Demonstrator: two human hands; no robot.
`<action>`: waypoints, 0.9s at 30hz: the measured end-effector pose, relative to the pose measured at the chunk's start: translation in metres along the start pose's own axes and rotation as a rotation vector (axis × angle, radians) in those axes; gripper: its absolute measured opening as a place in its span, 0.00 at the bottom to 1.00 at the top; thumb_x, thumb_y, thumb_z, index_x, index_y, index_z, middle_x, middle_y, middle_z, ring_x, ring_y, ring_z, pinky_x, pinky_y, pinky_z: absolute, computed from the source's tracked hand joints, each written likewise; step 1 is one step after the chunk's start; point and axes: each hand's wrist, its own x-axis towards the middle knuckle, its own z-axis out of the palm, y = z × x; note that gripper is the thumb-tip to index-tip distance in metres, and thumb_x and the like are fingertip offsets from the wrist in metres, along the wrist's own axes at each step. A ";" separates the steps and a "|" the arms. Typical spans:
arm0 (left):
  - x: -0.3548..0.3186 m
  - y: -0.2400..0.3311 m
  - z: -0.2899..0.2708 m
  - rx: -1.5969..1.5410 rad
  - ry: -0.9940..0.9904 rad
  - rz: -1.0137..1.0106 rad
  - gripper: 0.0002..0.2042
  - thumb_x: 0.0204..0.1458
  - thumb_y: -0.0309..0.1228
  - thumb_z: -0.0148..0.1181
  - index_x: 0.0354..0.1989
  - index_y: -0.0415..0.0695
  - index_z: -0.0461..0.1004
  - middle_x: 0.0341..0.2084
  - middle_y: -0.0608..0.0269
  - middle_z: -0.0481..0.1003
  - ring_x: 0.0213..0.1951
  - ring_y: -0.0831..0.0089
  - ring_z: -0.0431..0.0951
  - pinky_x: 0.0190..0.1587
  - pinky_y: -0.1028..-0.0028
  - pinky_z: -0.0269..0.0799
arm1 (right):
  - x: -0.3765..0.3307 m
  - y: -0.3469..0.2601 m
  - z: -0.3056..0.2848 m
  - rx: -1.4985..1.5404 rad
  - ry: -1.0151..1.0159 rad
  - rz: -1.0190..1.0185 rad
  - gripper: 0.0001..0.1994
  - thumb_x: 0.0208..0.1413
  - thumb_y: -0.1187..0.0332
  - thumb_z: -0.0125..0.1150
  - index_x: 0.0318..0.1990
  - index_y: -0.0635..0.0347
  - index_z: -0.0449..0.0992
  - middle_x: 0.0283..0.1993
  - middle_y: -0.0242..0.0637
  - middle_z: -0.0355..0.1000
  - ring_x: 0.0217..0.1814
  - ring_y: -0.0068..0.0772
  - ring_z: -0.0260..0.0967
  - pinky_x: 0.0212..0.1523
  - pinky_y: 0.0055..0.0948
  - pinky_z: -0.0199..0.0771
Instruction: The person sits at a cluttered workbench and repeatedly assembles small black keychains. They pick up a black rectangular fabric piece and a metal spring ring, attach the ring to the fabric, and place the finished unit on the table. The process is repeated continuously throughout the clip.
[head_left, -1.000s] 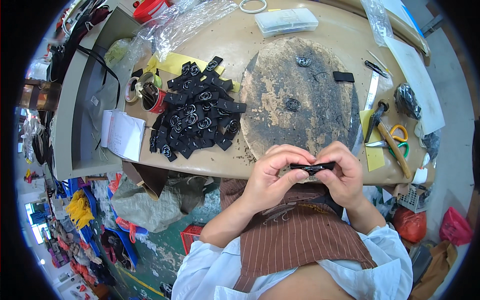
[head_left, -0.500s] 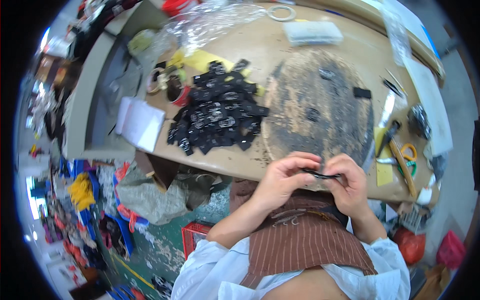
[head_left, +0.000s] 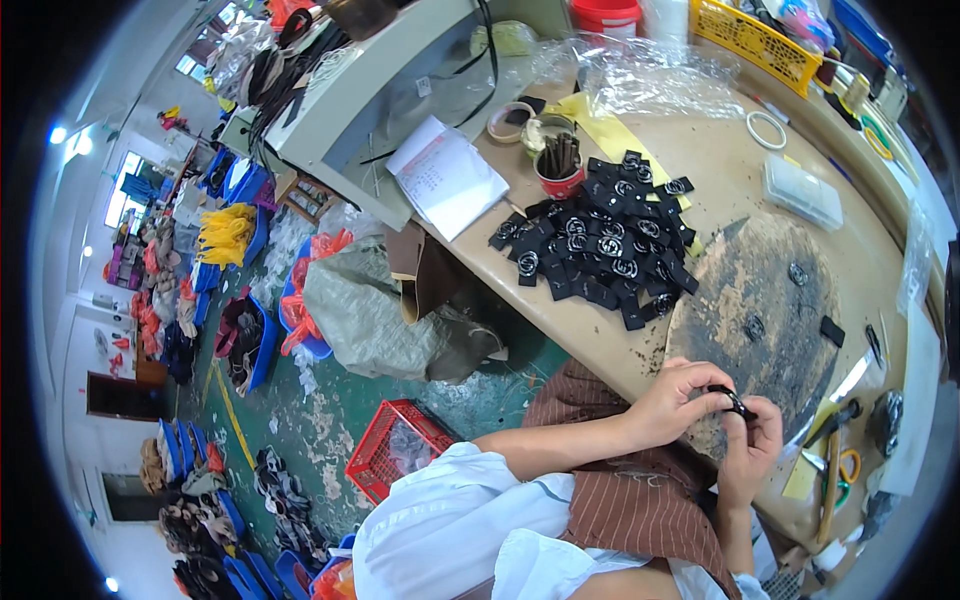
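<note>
My left hand point(head_left: 672, 405) and my right hand point(head_left: 756, 448) meet over the near edge of a round, worn board point(head_left: 700, 330). Between them, pinched in the fingertips of both, is a small black strip point(head_left: 738, 402), bent into a curve. Its details are partly covered by my fingers. On the board lie two small dark ring-shaped pieces point(head_left: 797, 273) and a flat black rectangular piece point(head_left: 831, 332). Left of the board, a heap of black pieces with shiny silvery loops point(head_left: 610, 245) spreads over the tan table point(head_left: 620, 350).
Behind the heap stand a red cup of dark sticks point(head_left: 560, 165) and a tape roll point(head_left: 508, 121). A hammer point(head_left: 833, 470) and orange-handled scissors point(head_left: 850, 465) lie to the right. A clear plastic box point(head_left: 803, 193) sits at the back; a red crate point(head_left: 395, 450) is on the floor.
The view has swung left, so the table and hands appear farther right and more of the floor shows. Both hands keep hold of the black strip, which now looks more steeply tilted.
</note>
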 end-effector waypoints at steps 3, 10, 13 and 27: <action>0.005 0.001 -0.016 -0.191 0.078 -0.117 0.05 0.51 0.28 0.57 0.33 0.40 0.75 0.26 0.67 0.74 0.26 0.77 0.73 0.32 0.76 0.67 | 0.006 -0.001 0.001 -0.010 -0.105 0.144 0.25 0.49 0.80 0.56 0.57 0.65 0.61 0.51 0.40 0.65 0.48 0.26 0.66 0.49 0.24 0.65; 0.029 -0.022 -0.088 0.009 0.354 -0.176 0.16 0.46 0.29 0.64 0.44 0.41 0.71 0.28 0.66 0.74 0.28 0.79 0.74 0.35 0.75 0.67 | 0.007 0.004 0.002 -0.162 -0.239 0.169 0.23 0.49 0.80 0.56 0.56 0.65 0.63 0.51 0.41 0.66 0.45 0.27 0.67 0.47 0.25 0.68; 0.038 -0.017 -0.112 0.893 0.547 0.069 0.21 0.43 0.37 0.66 0.46 0.45 0.72 0.42 0.63 0.72 0.47 0.68 0.70 0.53 0.67 0.54 | 0.008 0.005 0.005 -0.181 -0.252 0.137 0.22 0.48 0.80 0.55 0.54 0.65 0.65 0.50 0.41 0.66 0.44 0.28 0.68 0.45 0.25 0.69; 0.033 -0.062 -0.189 1.007 0.827 -0.202 0.28 0.57 0.45 0.45 0.61 0.40 0.56 0.62 0.40 0.51 0.65 0.49 0.46 0.64 0.51 0.36 | 0.181 -0.038 0.157 -0.569 -0.608 -0.502 0.31 0.43 0.74 0.64 0.57 0.63 0.59 0.50 0.47 0.64 0.52 0.46 0.64 0.50 0.36 0.66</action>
